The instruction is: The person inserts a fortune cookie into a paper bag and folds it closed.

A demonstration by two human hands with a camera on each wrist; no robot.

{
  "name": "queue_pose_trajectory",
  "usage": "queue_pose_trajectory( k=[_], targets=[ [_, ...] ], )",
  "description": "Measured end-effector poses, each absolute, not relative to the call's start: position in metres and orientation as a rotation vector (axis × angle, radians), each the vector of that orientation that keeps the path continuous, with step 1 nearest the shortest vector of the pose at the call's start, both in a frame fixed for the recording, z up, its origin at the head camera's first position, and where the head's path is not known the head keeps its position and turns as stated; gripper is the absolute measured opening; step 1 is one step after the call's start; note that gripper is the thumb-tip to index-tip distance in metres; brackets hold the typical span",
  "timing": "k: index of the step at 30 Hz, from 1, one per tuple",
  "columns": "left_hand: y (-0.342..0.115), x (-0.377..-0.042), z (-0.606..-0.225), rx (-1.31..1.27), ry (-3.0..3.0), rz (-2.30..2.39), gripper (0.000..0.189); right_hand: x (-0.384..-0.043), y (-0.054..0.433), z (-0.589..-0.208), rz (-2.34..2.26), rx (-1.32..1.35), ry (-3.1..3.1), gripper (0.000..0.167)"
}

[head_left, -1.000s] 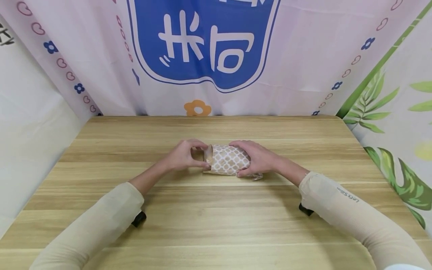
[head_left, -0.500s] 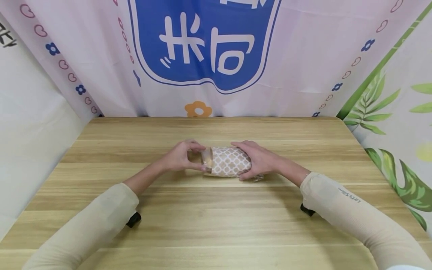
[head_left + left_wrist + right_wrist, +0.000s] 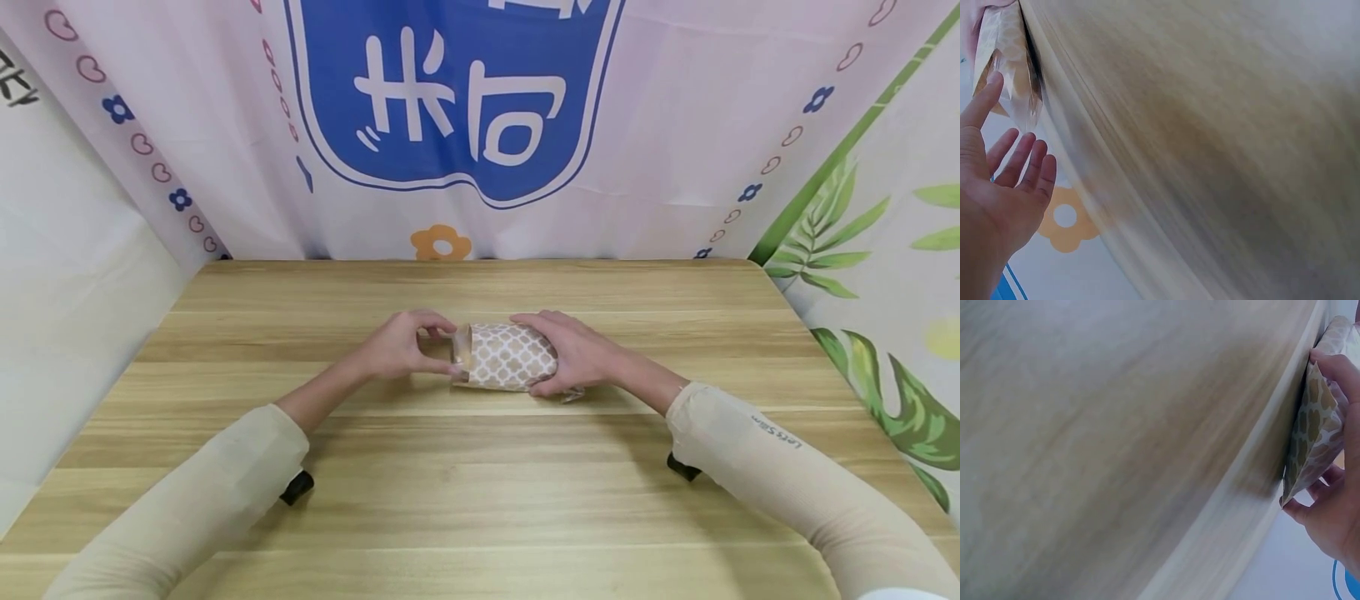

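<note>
Quatrefoil-patterned packet (image 3: 504,358), tan and white, lies on its side on the table between my two hands, its length running from one to the other. My right hand (image 3: 577,354) grips one end of it, thumb on the edge nearer me and fingers over the far edge. At the other end my left hand (image 3: 401,347) is spread in a wide curve, thumb and fingers well parted around a clear plastic film (image 3: 460,354) that sticks out past the patterned paper. From the left wrist those fingers look loose and pinch nothing; I cannot tell whether their tips touch the film. Something tan shows through it, too unclear to name. Beside my right thumb a crumpled clear scrap (image 3: 573,394) pokes out from the packet. Both forearms wear beige sleeves: the left sleeve (image 3: 198,492) is plain where it shows, and the right sleeve (image 3: 795,475) carries small dark lettering. A black piece shows under each cuff. Beneath everything is the wood-grain table (image 3: 450,492), its boards streaked light and brown. Behind its far edge hangs a pale pinkish cloth (image 3: 675,142) with a big blue emblem (image 3: 459,92) in white characters and an orange flower (image 3: 423,243) low down. To my right, green leaves (image 3: 847,223) are printed on a white sheet.
</note>
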State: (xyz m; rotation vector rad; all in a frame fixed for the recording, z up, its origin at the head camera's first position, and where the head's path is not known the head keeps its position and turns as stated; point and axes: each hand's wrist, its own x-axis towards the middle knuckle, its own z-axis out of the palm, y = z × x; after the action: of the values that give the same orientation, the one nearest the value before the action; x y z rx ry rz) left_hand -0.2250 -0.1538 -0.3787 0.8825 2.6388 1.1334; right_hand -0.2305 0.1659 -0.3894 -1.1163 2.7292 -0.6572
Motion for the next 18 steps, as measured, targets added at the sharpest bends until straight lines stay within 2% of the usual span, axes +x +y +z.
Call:
queue_pose_trajectory(
  k=[18],
  targets=[
    [-0.137,-0.227,-0.381,0.741,2.659,1.169,0.057,-0.232,0.166,-0.395,-0.799,-1.125,2.700,0.109]
  ],
)
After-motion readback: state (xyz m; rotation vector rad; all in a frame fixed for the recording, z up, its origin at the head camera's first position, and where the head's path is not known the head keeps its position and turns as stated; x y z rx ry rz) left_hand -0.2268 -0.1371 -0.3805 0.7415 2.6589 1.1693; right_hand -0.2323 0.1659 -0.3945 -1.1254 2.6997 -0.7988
